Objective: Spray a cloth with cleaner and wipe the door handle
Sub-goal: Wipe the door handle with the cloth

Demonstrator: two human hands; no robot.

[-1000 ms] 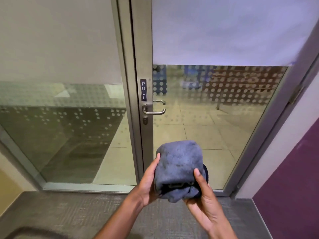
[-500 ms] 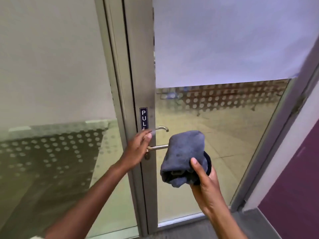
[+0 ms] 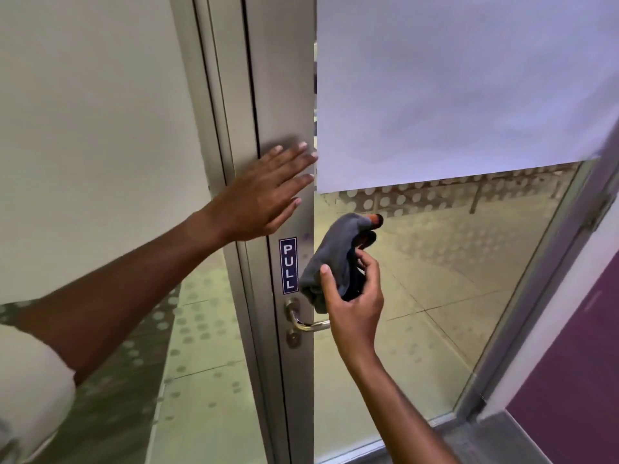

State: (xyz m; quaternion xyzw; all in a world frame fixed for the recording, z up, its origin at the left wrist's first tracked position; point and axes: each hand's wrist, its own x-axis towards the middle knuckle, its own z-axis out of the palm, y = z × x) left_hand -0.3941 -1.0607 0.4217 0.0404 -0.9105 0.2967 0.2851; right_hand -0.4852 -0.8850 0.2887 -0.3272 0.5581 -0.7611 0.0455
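A grey folded cloth (image 3: 335, 256) is held in my right hand (image 3: 355, 296), just above and slightly right of the silver lever door handle (image 3: 306, 324). The handle's outer end is hidden behind my right hand. The cloth hangs close to the metal door stile, beside the blue PULL sign (image 3: 288, 265); I cannot tell if it touches the handle. My left hand (image 3: 268, 192) lies flat with fingers spread on the metal door frame (image 3: 284, 95), above the sign. No spray bottle is in view.
The glass door (image 3: 452, 279) has a white sheet (image 3: 469, 88) over its upper pane and dotted film below. A keyhole (image 3: 293, 339) sits under the handle. A purple wall (image 3: 576, 363) stands at right, a glass side panel at left.
My left hand left the handle and rose to press flat on the door frame. My right hand lifted the cloth closer to the stile above the handle. The view moved nearer the door.
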